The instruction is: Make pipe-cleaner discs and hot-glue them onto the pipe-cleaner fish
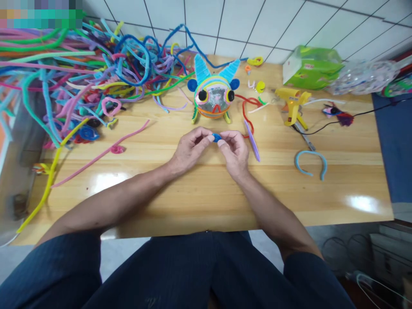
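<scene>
A small dark blue coil of pipe cleaner (216,137) is pinched between the fingertips of my left hand (195,148) and my right hand (234,150), near the middle of the table. Just behind it stands a pipe-cleaner animal figure (214,96) with pale blue horns, blue round ears, black-and-yellow eyes and green feet. To the right of my right hand lies a slim purple tool or strip (252,141), its kind unclear. A red pipe cleaner (246,113) curls on the wood behind it.
A tangled heap of coloured pipe cleaners (96,81) covers the back left. Pink (99,159) and yellow (53,171) ones lie nearer. On the right are a corded yellow glue gun (292,105), a bent light blue pipe cleaner (310,153) and a green package (313,68) by the tiled wall.
</scene>
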Tool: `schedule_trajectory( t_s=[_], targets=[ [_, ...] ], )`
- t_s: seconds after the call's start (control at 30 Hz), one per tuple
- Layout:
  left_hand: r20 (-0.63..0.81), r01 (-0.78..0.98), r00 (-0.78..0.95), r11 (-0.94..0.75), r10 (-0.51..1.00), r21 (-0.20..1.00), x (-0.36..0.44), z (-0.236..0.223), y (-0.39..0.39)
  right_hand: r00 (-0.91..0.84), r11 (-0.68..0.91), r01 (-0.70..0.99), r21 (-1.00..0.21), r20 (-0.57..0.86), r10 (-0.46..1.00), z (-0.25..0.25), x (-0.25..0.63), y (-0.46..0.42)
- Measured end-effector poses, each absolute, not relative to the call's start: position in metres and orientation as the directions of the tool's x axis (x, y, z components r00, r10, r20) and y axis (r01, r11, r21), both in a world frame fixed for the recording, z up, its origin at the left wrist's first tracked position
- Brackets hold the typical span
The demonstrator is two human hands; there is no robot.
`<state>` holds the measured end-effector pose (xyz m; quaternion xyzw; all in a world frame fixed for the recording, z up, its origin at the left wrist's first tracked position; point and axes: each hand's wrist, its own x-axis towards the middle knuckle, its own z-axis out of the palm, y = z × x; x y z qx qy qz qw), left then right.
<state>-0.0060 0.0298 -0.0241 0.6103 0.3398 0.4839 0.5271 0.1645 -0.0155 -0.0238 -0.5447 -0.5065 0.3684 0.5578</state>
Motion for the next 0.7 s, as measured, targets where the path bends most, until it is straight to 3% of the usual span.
schedule_trajectory(
  t_s=[0.7],
  targets=[
    [0.223, -0.065, 0.387, -0.215, 0.895, 0.975, -0.0060, -0.0226, 0.0321, 0.228, 0.108, 0.207, -0.972, 0.155, 0.961, -0.0202, 0.1647, -0.0140]
  ],
)
